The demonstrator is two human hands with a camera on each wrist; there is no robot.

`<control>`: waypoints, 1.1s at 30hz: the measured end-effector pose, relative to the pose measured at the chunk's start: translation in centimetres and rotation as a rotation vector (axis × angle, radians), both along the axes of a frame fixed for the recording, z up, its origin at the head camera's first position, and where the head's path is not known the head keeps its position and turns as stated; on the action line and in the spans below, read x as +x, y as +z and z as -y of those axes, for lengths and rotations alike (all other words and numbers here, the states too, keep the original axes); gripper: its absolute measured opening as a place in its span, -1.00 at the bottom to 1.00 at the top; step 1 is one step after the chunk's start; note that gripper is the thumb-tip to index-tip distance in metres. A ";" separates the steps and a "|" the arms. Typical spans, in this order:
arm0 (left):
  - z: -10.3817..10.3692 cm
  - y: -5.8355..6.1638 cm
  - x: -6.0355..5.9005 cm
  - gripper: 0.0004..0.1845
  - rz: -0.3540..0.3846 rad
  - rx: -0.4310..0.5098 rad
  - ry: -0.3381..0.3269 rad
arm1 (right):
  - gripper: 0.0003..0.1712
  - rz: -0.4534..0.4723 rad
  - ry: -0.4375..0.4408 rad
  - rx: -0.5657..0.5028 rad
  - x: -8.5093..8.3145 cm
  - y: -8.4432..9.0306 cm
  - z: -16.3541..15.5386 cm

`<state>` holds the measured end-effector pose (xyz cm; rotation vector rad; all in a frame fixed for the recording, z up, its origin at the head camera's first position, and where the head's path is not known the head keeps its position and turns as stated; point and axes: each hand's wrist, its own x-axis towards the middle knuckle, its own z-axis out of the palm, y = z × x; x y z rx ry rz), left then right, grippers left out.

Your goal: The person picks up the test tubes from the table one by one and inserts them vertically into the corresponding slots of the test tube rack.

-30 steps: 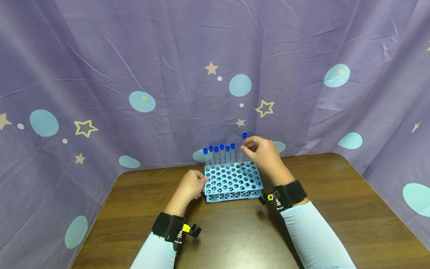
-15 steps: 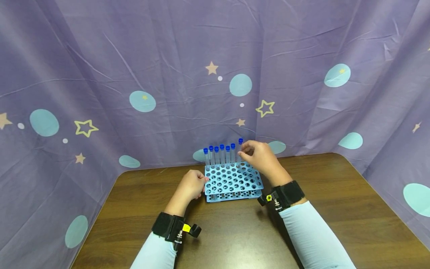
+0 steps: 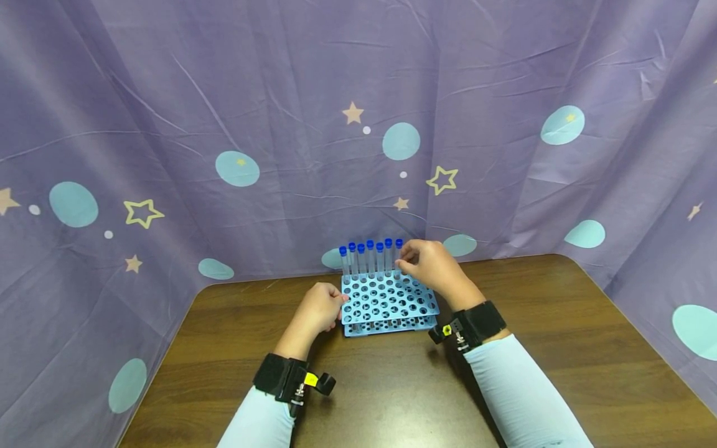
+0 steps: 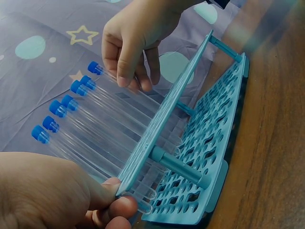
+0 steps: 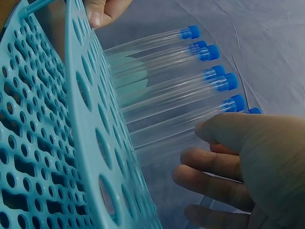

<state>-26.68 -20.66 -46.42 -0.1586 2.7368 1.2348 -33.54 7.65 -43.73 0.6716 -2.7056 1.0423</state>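
A light-blue test tube rack [image 3: 386, 305] stands on the table, its upper plate full of round holes. Clear test tubes with blue caps stand upright along its back row, several in all. My left hand [image 3: 322, 306] grips the rack's left edge, thumb on the upper plate and fingers curled beneath, as the left wrist view shows. At the right end of the row, my right hand [image 3: 431, 264] pinches the last test tube [image 3: 398, 252] below its cap between thumb and forefinger. That tube sits in a hole, its cap about level with the neighbouring caps [image 5: 234, 103].
The brown wooden table [image 3: 381, 398] reaches back to a purple curtain [image 3: 291, 155] with stars and dots, close behind the rack. Black straps [image 3: 483, 323] with small cameras are round both wrists. Holes in the rack's front rows hold no tubes.
The right hand has moved down and slightly left, lowering its test tube from above the rack into a back-row hole. The left hand and the rack have stayed in place.
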 end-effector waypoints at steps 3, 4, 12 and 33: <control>0.0 0.1 0.0 -0.71 0.000 0.002 0.003 | -0.85 -0.005 0.008 0.011 -0.2 -0.3 -0.1; -0.1 0.1 0.0 -0.71 -0.001 0.002 0.004 | -0.85 -0.007 0.009 0.013 -0.2 -0.3 -0.1; -0.1 0.2 0.0 -0.70 -0.004 0.001 0.007 | -0.82 -0.012 0.007 0.045 -0.2 -0.4 0.0; 0.0 0.1 0.1 -0.62 -0.043 -0.089 -0.004 | -0.84 0.011 0.015 0.027 0.0 -0.1 0.0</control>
